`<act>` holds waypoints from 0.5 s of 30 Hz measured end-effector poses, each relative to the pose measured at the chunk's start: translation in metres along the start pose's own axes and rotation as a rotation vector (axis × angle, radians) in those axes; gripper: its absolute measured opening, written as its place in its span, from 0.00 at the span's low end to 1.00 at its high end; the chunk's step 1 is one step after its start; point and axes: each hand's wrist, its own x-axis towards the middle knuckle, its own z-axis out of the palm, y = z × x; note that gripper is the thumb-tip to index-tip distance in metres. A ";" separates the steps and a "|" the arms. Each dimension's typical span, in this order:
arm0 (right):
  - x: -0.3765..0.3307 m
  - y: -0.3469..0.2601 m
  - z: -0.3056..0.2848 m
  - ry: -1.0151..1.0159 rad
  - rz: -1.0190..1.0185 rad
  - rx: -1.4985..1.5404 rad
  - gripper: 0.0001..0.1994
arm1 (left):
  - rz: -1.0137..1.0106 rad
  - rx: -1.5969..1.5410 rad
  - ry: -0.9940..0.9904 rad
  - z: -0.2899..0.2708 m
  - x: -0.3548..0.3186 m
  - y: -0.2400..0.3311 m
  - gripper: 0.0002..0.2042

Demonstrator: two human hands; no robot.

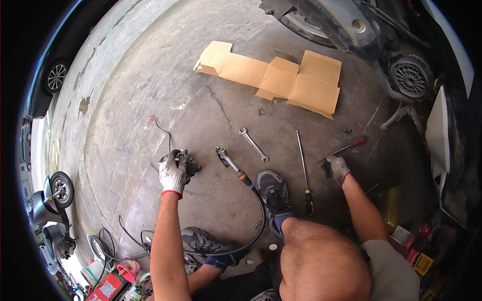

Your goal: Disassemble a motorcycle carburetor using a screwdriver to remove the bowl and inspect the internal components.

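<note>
My left hand (173, 175), in a white work glove with a red cuff and dirty fingertips, is closed around a carburetor (187, 164), a small dark metal part. A thin cable (169, 138) with a red connector runs out beyond it. My right hand (337, 168), gloved alike, is low over the floor by the shaft tip of a red-handled screwdriver (357, 142). Its fingers are dark and partly hidden, so I cannot see what they hold. Between my hands lie an air blow gun (229, 159) on a hose, a wrench (253, 144) and a long yellow-and-black screwdriver (304, 175).
Flattened cardboard (278, 78) lies on the concrete ahead. A scooter (361, 30) stands at the upper right, with a white body panel (439, 135) below it. The black hose (256, 220) passes over my left shoe (206, 242). A red box (106, 287) is at lower left.
</note>
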 end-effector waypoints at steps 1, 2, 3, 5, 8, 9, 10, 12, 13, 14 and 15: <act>-0.012 0.001 -0.010 0.040 -0.196 -0.212 0.12 | 0.066 0.007 0.025 0.006 0.002 0.009 0.19; -0.020 0.005 -0.020 0.074 -0.382 -0.427 0.14 | 0.078 -0.009 0.019 0.012 0.004 0.014 0.19; -0.021 0.011 -0.035 0.090 -0.385 -0.428 0.14 | 0.110 -0.027 -0.004 0.016 0.006 0.017 0.19; -0.020 0.018 -0.060 0.693 -0.657 -1.314 0.20 | 0.146 -0.046 -0.026 0.019 0.008 0.019 0.19; -0.050 -0.007 -0.053 0.641 -0.527 -1.537 0.22 | 0.161 0.033 -0.038 0.008 0.008 0.004 0.19; -0.064 -0.022 -0.044 0.541 -0.327 -1.571 0.19 | 0.184 0.071 -0.055 0.004 0.009 0.000 0.19; -0.062 -0.017 -0.046 0.530 -0.337 -1.574 0.19 | 0.203 0.111 -0.071 0.001 0.009 -0.006 0.19; -0.062 -0.007 -0.067 0.615 -0.449 -1.645 0.15 | 0.216 0.124 -0.069 -0.002 0.011 -0.008 0.19; -0.058 -0.009 -0.078 0.605 -0.359 -1.664 0.15 | 0.239 0.138 -0.077 -0.002 0.011 -0.007 0.19; -0.056 -0.011 -0.089 0.590 -0.267 -1.680 0.15 | 0.241 0.084 -0.124 -0.008 0.010 0.003 0.20; -0.054 -0.007 -0.096 0.596 -0.381 -1.649 0.16 | 0.251 0.088 -0.136 -0.014 0.009 0.000 0.20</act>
